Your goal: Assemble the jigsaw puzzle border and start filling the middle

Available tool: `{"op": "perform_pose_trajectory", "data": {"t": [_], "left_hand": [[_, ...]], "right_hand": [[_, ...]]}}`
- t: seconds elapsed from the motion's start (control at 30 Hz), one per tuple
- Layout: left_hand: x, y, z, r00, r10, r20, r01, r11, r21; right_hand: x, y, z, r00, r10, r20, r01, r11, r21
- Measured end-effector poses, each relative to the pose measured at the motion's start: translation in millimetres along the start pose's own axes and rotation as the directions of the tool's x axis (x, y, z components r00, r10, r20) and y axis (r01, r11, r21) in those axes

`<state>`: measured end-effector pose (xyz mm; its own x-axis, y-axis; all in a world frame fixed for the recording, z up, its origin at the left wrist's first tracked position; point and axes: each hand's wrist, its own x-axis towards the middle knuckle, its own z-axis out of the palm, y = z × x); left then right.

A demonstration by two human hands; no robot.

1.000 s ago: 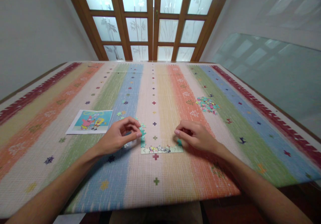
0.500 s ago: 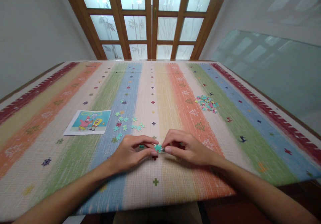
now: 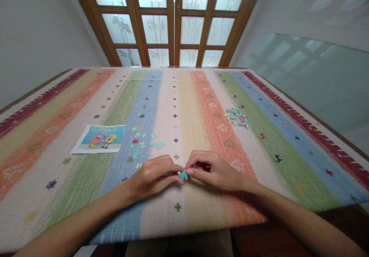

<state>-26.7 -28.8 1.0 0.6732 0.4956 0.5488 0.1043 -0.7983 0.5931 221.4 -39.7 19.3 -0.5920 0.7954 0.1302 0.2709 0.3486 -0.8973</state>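
Near the front of the table, my left hand (image 3: 160, 173) pinches a teal jigsaw puzzle piece (image 3: 183, 175) between thumb and fingers. My right hand (image 3: 209, 169) is closed at the piece's right side, thumb and forefinger against it. Whether a second piece is between the right fingertips is hidden. Beyond my left hand, several loose teal and green puzzle pieces (image 3: 143, 135) lie spread on the blue and white stripes. A printed picture (image 3: 99, 139) of two cartoon figures lies to their left.
A heap of mixed-colour puzzle pieces (image 3: 238, 117) lies at the right, beyond my right hand. The striped tablecloth (image 3: 198, 214) covers the table. Wooden doors with frosted panes (image 3: 174, 22) stand behind the far edge, and a glass panel (image 3: 311, 84) is at the right.
The teal piece has turned and shifted slightly right and down between my fingers. My left fingertips have moved a little right, closer to my right hand. The view has tilted slightly.
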Motion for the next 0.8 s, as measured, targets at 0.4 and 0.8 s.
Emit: {"op": "perform_pose_trajectory", "data": {"t": [0.4, 0.8], "left_hand": [[-3.6, -12.2, -34.3, 0.982, 0.033, 0.187, -0.117, 0.882, 0.457], [-5.7, -15.7, -45.8, 0.962, -0.006, 0.273, -0.136, 0.856, 0.498]], "right_hand": [[0.4, 18.7, -52.7, 0.944, 0.282, -0.172, -0.295, 0.954, -0.053], [-1.9, 29.5, -61.7, 0.920, 0.390, -0.033, -0.390, 0.910, -0.138]]}}
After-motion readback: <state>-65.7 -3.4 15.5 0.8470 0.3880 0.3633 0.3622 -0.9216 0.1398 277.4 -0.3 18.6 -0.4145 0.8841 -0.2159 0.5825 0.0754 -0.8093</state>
